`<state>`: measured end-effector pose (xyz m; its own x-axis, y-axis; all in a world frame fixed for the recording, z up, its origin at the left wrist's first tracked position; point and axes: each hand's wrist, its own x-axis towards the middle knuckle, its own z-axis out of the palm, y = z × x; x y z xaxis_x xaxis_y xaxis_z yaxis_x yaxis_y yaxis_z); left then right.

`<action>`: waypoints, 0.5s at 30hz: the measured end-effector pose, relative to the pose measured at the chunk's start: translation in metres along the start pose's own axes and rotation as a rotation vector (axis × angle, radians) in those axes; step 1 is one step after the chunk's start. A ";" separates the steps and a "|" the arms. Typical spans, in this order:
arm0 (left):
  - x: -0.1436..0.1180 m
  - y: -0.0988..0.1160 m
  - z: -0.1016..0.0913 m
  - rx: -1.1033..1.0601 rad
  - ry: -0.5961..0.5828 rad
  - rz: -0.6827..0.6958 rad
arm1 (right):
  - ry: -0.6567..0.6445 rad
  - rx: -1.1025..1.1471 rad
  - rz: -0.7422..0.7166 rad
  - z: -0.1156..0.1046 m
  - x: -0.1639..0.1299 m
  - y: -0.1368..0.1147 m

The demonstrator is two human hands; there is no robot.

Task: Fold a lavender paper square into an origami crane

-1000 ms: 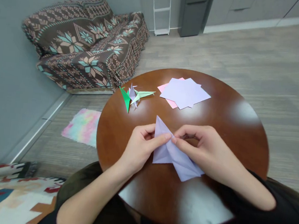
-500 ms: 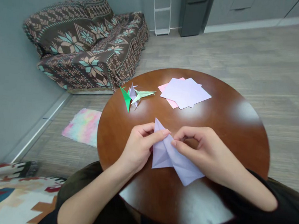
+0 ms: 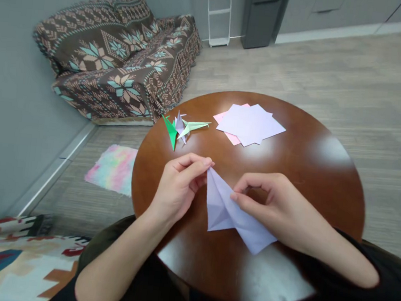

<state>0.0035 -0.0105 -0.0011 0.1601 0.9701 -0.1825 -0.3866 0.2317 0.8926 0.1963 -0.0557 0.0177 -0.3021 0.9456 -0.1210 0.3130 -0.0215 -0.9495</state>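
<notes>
A creased, partly folded sheet of lavender origami paper (image 3: 242, 216) is held over the near half of the table. My left hand (image 3: 181, 182) pinches its upper left corner between thumb and forefinger. My right hand (image 3: 269, 204) grips the upper edge, thumb and forefinger closed on the fold, and covers part of the sheet's right side. The paper's lower points hang toward me, with creases showing on the left flap.
The round brown table (image 3: 324, 191) bears folded paper cranes at its far left: a green crane (image 3: 170, 132), a purple crane (image 3: 179, 125) and a pale green crane (image 3: 193, 127). Behind lies a stack of lavender and pink paper sheets (image 3: 250, 125). A patterned sofa (image 3: 124, 62) stands beyond.
My left hand has slid up and left from the paper's edge to its corner tip. The paper's top fold now stretches straighter between both hands. My right hand has barely moved.
</notes>
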 end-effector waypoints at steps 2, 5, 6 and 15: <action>0.000 0.001 0.000 -0.007 0.000 0.002 | -0.006 -0.004 -0.001 0.000 0.000 0.000; -0.003 0.000 0.000 0.021 -0.082 -0.019 | 0.009 0.004 0.012 0.000 -0.001 0.000; -0.004 -0.001 0.000 0.054 -0.119 -0.031 | 0.016 0.010 0.017 0.000 -0.001 -0.001; -0.007 -0.011 -0.001 0.209 -0.143 0.001 | 0.041 0.040 -0.008 0.001 0.002 0.002</action>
<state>0.0058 -0.0198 -0.0096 0.2926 0.9467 -0.1350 -0.1928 0.1966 0.9613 0.1952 -0.0545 0.0155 -0.2667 0.9583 -0.1023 0.2740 -0.0264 -0.9614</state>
